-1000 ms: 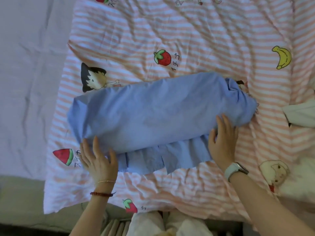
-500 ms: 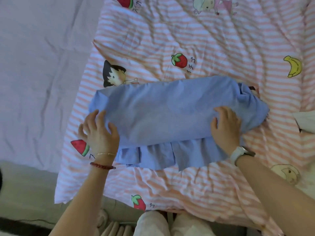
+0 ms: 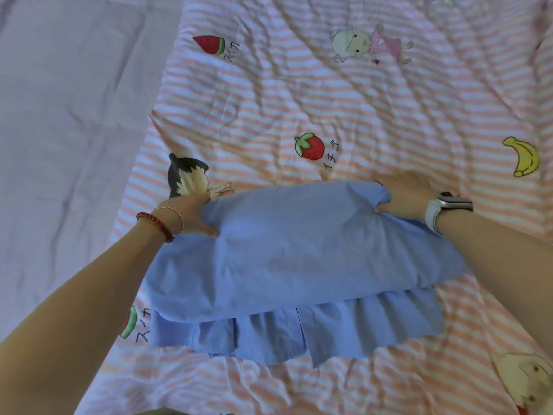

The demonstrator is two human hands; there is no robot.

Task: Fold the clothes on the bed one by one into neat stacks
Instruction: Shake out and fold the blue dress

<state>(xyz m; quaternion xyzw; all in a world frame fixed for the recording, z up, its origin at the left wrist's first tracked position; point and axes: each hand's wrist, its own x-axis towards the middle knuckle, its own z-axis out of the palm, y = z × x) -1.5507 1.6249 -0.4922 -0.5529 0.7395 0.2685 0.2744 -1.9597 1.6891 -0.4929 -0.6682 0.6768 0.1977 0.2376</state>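
A light blue garment (image 3: 299, 265) lies folded into a long band across the striped bed cover, with a pleated hem showing along its near edge. My left hand (image 3: 191, 214) grips the garment's far left corner, thumb on top and fingers tucked under the cloth. My right hand (image 3: 404, 196) grips the bunched far right corner, fingers curled over the fabric. Both arms reach forward over the garment's two ends.
The pink and white striped bed cover (image 3: 359, 109) with cartoon fruit and figures spreads under and beyond the garment. A plain pale lilac sheet (image 3: 68, 130) covers the bed to the left.
Both hands have moved from the garment's near edge to its far corners and taken hold of the cloth. The view has shifted forward over the bed.
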